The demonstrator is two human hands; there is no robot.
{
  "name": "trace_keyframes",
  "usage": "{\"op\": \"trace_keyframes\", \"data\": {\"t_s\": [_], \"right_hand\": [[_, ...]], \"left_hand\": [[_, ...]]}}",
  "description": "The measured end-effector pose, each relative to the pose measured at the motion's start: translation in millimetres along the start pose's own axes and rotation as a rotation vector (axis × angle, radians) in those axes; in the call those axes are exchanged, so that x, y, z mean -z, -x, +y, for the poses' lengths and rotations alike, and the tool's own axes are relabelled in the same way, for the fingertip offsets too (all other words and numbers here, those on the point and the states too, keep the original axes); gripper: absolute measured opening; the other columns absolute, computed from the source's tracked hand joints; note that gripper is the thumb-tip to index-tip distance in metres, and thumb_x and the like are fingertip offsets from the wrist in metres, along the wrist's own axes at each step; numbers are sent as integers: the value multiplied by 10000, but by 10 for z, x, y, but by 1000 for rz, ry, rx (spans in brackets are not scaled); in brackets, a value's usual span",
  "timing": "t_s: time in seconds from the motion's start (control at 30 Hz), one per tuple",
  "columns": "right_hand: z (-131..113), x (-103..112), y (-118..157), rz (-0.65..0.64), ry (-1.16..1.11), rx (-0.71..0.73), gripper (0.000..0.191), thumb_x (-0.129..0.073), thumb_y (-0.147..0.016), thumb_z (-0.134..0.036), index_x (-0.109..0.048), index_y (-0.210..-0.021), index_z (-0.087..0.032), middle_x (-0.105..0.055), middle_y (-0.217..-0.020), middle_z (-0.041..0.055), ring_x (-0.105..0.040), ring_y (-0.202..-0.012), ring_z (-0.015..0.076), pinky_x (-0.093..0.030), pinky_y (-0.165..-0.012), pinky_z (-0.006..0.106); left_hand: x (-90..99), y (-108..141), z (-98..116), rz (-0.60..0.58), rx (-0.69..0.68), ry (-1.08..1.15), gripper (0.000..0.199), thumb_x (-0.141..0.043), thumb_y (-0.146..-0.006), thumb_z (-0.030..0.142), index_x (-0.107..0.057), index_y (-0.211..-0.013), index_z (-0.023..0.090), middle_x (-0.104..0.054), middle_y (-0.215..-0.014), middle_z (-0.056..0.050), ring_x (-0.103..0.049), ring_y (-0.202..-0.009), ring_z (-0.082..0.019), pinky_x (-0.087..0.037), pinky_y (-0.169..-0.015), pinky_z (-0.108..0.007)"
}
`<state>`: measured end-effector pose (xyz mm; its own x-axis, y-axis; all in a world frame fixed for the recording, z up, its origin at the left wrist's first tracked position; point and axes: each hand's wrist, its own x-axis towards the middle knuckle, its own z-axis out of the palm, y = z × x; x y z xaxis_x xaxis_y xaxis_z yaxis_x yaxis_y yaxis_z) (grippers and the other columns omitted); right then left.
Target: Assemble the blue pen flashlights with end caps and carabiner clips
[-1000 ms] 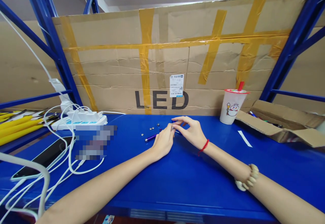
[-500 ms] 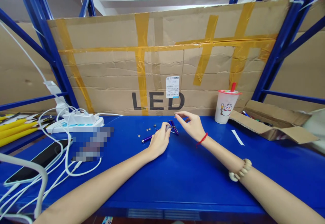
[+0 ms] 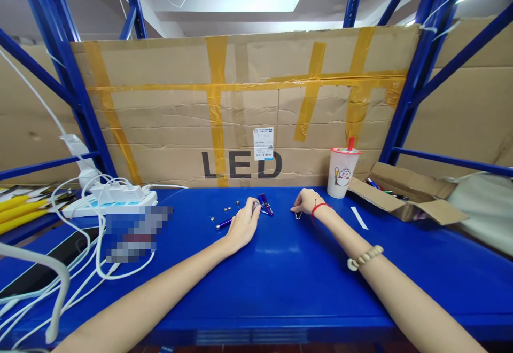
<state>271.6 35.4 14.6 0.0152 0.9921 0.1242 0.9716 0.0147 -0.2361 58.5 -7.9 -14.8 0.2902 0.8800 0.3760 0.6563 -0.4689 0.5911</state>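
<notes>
My left hand (image 3: 242, 227) rests on the blue tabletop, its fingers closed on a small silvery piece (image 3: 255, 205) that mostly hides behind them. From beneath its left side sticks out a slim purple metal tube (image 3: 224, 224). Just beyond these fingers lie more purple tube parts (image 3: 265, 205), side by side. Several small silver discs like button cells (image 3: 227, 209) are scattered to the left. To the right, my right hand (image 3: 306, 202) is low over the table, thumb and fingers pinched on a small thin metal loop (image 3: 297, 216).
A white cup with a red straw (image 3: 342, 174) stands behind my right hand. An open cardboard box (image 3: 409, 203) holds pens, with a white strip (image 3: 359, 218) before it. At left are a power strip (image 3: 128, 199), white cables and a phone (image 3: 52, 262). Cardboard (image 3: 180, 128) walls the back.
My right hand has come down to the table, away from my left hand, and a thin metal loop now shows at its fingertips. The view has shifted slightly. My left hand keeps its grip.
</notes>
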Motion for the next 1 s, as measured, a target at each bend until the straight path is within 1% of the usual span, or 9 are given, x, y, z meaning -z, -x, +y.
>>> {"op": "trace_keyframes", "data": {"t_s": [0.1, 0.17, 0.27, 0.3, 0.4, 0.53, 0.73, 0.9, 1.0], "right_hand": [[-16, -37, -26, 70, -108, 54, 67, -652, -602, -246, -673, -600, -183, -672, -677, 43, -630, -700, 179, -443, -595, 226], [-59, -46, -34, 179, -213, 80, 73, -624, -607, -228, -636, -570, -167, -669, -676, 42, -628, -709, 179, -448, -630, 233], [-154, -37, -24, 303, -508, 125, 126, -630, -599, -250, -559, -562, -152, -664, -678, 51, -624, -693, 168, -458, -645, 235], [-189, -33, -15, 294, -638, 154, 158, -635, -603, -275, -541, -579, -150, -662, -673, 57, -621, -669, 160, -462, -623, 233], [-293, -31, 30, 147, -955, 273, 254, -639, -621, -368, -546, -673, -137, -658, -667, 67, -585, -550, 126, -438, -499, 220], [-385, -39, 87, 3, -1093, 414, 345, -673, -588, -417, -585, -725, -113, -639, -645, 54, -550, -523, 102, -391, -447, 200], [-384, -44, 99, -106, -1036, 545, 344, -672, -609, -385, -651, -789, -93, -615, -597, 22, -488, -471, 63, -379, -457, 195], [-359, -38, 108, -163, -982, 537, 279, -694, -584, -351, -656, -687, -95, -633, -601, 36, -558, -544, 101, -448, -543, 216], [-343, -41, 106, -209, -993, 493, 274, -707, -558, -353, -646, -649, -101, -632, -587, 31, -567, -543, 105, -457, -546, 217]], "left_hand": [[7, -2, 3, 2, -15, 18, 224, -233, -886, 382, -395, -935, 235, -539, -742, 22, -535, -714, -136, -376, -703, -259], [11, -3, 10, 4, -25, 29, 227, -244, -884, 387, -407, -932, 238, -544, -746, 22, -534, -712, -136, -372, -694, -254], [8, -6, 13, -1, -33, 33, 234, -252, -880, 393, -424, -930, 242, -553, -754, 20, -535, -722, -140, -365, -689, -254], [4, -7, 10, 0, -35, 37, 233, -254, -879, 391, -425, -939, 243, -554, -753, 20, -535, -722, -140, -364, -688, -253], [-9, -8, -8, 3, -47, 58, 227, -259, -881, 382, -415, -971, 244, -546, -729, 23, -532, -710, -135, -365, -689, -248], [-16, -9, -23, -4, -74, 70, 225, -264, -884, 382, -425, -954, 242, -536, -727, 27, -528, -701, -128, -360, -680, -239], [-13, -16, -10, 0, -127, 58, 265, -262, -890, 377, -480, -920, 230, -570, -831, 12, -532, -770, -131, -365, -688, -238], [-24, -12, -22, 11, -186, 35, 280, -272, -895, 348, -508, -982, 225, -577, -958, -12, -530, -882, -148, -388, -750, -256], [-31, -10, -38, 8, -218, 34, 295, -288, -895, 337, -518, -1040, 224, -578, -1022, -20, -528, -940, -154, -392, -813, -271]]}}
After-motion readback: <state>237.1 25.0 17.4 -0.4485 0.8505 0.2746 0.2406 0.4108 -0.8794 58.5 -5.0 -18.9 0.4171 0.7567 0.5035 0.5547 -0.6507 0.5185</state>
